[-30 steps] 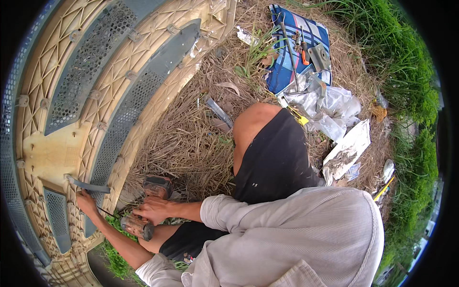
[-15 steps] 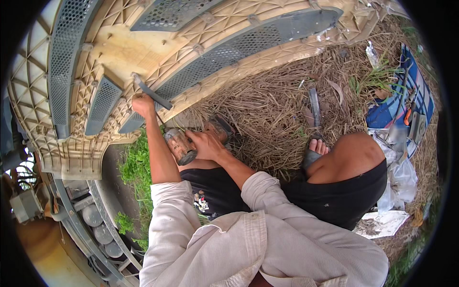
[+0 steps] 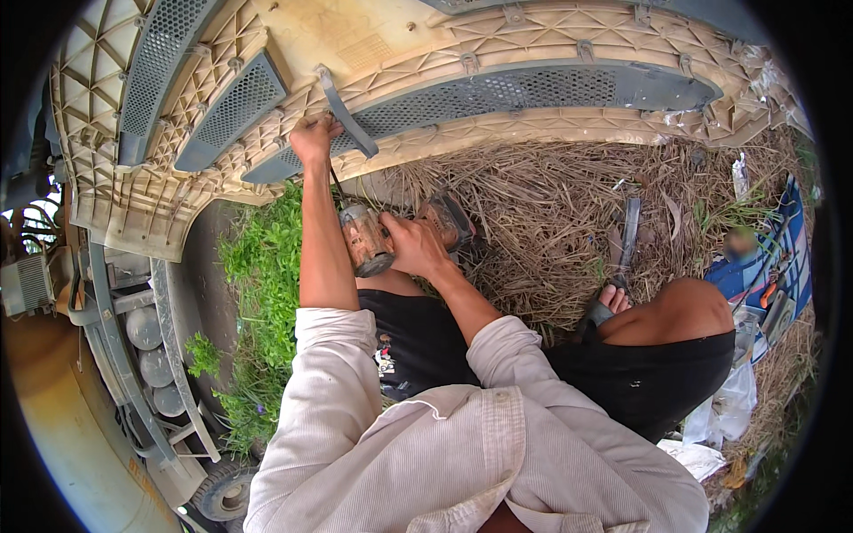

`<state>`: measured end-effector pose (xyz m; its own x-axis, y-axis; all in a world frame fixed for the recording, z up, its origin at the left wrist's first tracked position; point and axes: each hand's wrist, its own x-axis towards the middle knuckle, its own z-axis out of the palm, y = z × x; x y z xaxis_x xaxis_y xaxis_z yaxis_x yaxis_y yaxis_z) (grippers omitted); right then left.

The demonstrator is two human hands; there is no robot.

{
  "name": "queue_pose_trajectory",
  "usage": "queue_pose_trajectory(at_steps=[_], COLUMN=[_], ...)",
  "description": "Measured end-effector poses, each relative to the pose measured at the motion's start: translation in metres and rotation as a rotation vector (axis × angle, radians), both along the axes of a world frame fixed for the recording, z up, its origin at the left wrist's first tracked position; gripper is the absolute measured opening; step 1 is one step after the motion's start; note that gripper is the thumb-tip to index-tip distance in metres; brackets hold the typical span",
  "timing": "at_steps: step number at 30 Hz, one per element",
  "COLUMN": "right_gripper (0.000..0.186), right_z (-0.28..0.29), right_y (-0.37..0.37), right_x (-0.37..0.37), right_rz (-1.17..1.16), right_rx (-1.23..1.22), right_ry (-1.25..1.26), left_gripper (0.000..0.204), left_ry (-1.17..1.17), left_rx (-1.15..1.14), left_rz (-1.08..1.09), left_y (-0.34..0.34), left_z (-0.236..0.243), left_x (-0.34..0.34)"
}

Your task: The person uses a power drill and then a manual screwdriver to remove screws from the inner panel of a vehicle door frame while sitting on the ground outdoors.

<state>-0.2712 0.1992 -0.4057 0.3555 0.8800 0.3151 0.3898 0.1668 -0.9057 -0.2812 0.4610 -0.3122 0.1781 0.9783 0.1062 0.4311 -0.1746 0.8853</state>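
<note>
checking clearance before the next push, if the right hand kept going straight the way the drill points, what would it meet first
The right hand grips a drill angled up toward the beige ribbed bumper panel. Straight on, it would likely meet the panel's grey mesh grille, next to the left hand. Depth is unclear, though.

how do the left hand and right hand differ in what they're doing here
The left hand is raised with the arm stretched out, gripping the grey bracket on the beige plastic panel. The right hand sits lower and nearer the body, wrapped around the power drill. Both are bare, closed on something, with light sleeves pushed up the arms.
</note>
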Motion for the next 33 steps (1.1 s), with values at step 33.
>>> queue_pose_trajectory(at_steps=[33], right_gripper=[0.049], right_z=[0.001], right_y=[0.009], right_x=[-0.01], right_rz=[0.073], right_rx=[-0.049], right_ry=[-0.061], left_gripper=[0.011], left_ry=[0.661], left_rx=[0.829], left_rz=[-0.221], left_y=[-0.013], left_z=[-0.006], left_x=[-0.011])
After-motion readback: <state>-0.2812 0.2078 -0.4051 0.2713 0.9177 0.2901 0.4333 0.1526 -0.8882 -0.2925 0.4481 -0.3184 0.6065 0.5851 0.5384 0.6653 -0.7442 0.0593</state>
